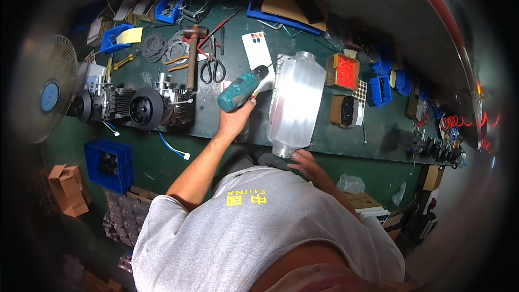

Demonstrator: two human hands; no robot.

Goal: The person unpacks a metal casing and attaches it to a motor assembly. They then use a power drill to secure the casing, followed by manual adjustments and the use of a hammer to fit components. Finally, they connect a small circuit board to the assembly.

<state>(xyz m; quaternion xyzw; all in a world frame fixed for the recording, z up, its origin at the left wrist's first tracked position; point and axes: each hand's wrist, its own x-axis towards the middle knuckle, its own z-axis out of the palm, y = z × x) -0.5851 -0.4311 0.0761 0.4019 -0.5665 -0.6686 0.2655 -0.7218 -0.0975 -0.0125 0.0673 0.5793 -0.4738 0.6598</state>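
Well left of my left hand (237, 120) I have a motor unit with a black impeller (146, 109), its cable (171, 146) running over the front edge of the green bench (335, 138) to a white connector (186, 156) near my left forearm (197, 170); a sideways swing of that arm could snag it and drag on the unit. Nearer, beyond the hand and to its left, lie a wooden-handled hammer (192, 65) and black scissors (212, 60). The left hand is wrapped round the grip of a teal cordless drill (238, 92), whose bit (275, 60) points away and rightward, toward the far left rim of a silver metal casing (298, 97). That casing lies between my hands; if I pressed at this slant, the bit could skid and score it. The fingers of my right hand (306, 165) are at its near collar (282, 151); I cannot tell whether they clamp it. A loose hold there would let torque twist the casing. Beyond the right hand, a box of orange-red parts (343, 71) could then be knocked.
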